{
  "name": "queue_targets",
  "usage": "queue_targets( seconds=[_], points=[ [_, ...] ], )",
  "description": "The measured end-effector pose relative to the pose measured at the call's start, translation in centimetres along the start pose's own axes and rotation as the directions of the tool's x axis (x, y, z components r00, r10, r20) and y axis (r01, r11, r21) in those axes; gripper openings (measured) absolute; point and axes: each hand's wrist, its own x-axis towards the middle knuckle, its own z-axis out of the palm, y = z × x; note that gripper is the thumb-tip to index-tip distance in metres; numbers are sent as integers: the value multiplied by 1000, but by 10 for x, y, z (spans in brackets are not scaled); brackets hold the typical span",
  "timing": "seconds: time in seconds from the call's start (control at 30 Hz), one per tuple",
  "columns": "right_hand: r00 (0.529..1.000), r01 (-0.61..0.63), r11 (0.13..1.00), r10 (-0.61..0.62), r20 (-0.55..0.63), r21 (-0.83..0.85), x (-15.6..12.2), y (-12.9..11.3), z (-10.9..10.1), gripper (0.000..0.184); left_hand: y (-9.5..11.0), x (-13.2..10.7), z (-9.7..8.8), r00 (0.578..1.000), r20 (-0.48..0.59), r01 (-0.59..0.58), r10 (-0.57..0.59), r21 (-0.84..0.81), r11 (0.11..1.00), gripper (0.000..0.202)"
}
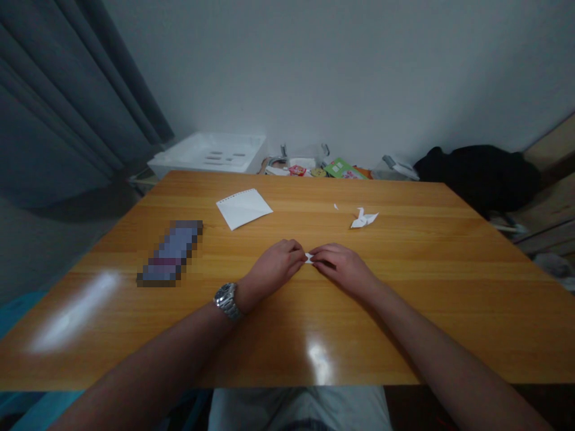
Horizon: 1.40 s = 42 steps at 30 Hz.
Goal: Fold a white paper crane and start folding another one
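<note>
Wood fills much of what I see from here: a broad tabletop, with a white tray beyond its far edge by the far-left corner. Slots show in the tray; what, if anything, it holds I can't tell. Over the middle of the surface, left hand and right hand face each other, fingers bent, tips almost meeting. Beyond the left one, toward the far edge, lies a sheet with a punched side; nearer the left edge, a blurred flat object, perhaps a phone. A paper bird sits toward the far-right corner, closer to the right hand. Smaller still, the small paper is directly between the hands, pinched from both sides, neither hand nearer; its length seems to run parallel to the near edge, though fingertips cover its ends. Smallest is a scrap near the far edge, left of the bird.
</note>
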Motion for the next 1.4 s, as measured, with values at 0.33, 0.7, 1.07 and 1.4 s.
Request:
queue_targets(
  seconds=[0.33,0.7,1.07,1.4],
  points=[
    [1000,3,999,-2,-27,33,1,3,5,9,-6,0,6,997,-71,-29,21,-118,993,19],
    [994,-87,995,89,-61,47,5,-7,2,9,-3,3,4,996,-70,32,-46,-195,980,16],
    [994,-92,995,93,-56,28,5,-6,6,8,-4,2,6,996,-63,51,-65,-206,977,13],
    [991,-87,995,91,-96,41,5,-8,4,4,-3,-1,4,996,-32,75,-81,-152,985,15]
  ],
)
